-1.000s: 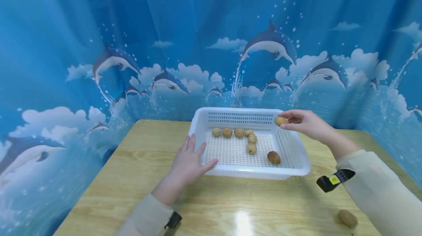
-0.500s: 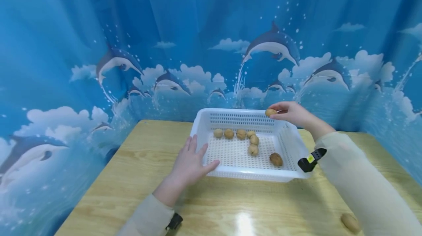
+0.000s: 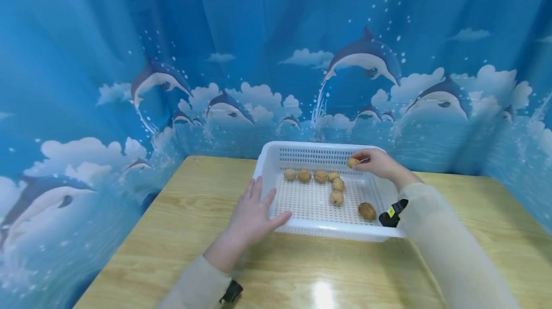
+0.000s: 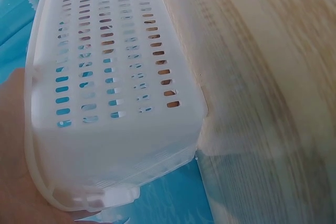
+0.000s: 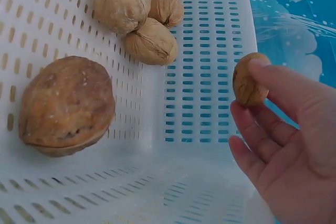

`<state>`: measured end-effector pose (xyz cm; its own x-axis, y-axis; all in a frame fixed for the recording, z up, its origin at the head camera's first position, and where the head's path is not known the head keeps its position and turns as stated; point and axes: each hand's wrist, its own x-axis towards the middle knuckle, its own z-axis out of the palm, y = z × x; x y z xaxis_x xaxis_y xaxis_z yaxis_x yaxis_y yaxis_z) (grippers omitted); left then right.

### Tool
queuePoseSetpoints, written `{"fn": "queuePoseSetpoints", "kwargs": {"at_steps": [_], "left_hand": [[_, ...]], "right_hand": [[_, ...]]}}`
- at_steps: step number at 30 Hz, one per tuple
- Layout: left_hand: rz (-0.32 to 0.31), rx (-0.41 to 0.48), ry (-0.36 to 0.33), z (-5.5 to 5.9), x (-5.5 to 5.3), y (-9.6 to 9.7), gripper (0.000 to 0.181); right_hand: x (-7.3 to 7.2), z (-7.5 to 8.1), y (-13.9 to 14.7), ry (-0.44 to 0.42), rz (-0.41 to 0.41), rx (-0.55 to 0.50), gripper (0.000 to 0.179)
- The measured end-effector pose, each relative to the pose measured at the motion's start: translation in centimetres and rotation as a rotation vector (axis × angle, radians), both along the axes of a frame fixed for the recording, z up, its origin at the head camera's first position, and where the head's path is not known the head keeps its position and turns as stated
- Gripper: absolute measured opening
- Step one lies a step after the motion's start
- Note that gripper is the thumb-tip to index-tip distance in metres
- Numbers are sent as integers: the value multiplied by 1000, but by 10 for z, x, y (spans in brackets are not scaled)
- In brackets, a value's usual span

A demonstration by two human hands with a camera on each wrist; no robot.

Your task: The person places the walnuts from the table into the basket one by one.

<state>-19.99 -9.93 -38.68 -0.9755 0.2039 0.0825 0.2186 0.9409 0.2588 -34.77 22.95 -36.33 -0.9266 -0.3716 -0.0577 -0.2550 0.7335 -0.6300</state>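
My right hand [image 3: 376, 162] pinches a walnut [image 3: 353, 162] between thumb and fingers, over the back right part of a white perforated plastic basket [image 3: 327, 226]. In the right wrist view, the pinched walnut [image 5: 250, 80] appears in front of the basket's slotted far wall. Inside the basket, several pale walnuts [image 3: 304, 176] form a row along the back that bends toward the front. Apart from them, near the front right corner, lies a larger, darker walnut [image 3: 367, 211]. My left hand [image 3: 252, 215], fingers spread, rests at the basket's front left corner; in the left wrist view it is partly hidden by the rim.
The basket stands on a wooden table [image 3: 189, 208] with its back side near a blue dolphin-print curtain [image 3: 241, 60]. Black wrist devices sit at both cuffs, the right one [image 3: 390, 219] over the basket's front right rim.
My right hand has moved left with its walnut, then lowered toward the basket floor. My left hand keeps its place. A walnut at the table's lower right is now out of sight.
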Motion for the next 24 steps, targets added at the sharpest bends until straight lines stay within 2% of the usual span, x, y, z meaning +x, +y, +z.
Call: {"fn": "queuePoseSetpoints", "kwargs": {"at_steps": [3, 7, 14, 19, 24], "left_hand": [[5, 13, 9, 1, 0, 1, 83], [10, 23, 1, 0, 0, 1, 82], [0, 12, 24, 0, -1, 2, 82], [-1, 9, 17, 1, 0, 1, 82], [-13, -1, 27, 0, 1, 1, 82]], "right_hand": [[-2, -4, 0, 16, -1, -6, 38], [-2, -7, -1, -23, -25, -11, 38], [-2, -3, 0, 10, -30, -23, 38], [-2, -2, 0, -8, -13, -28, 40], [1, 0, 3, -6, -33, -58, 42]]}}
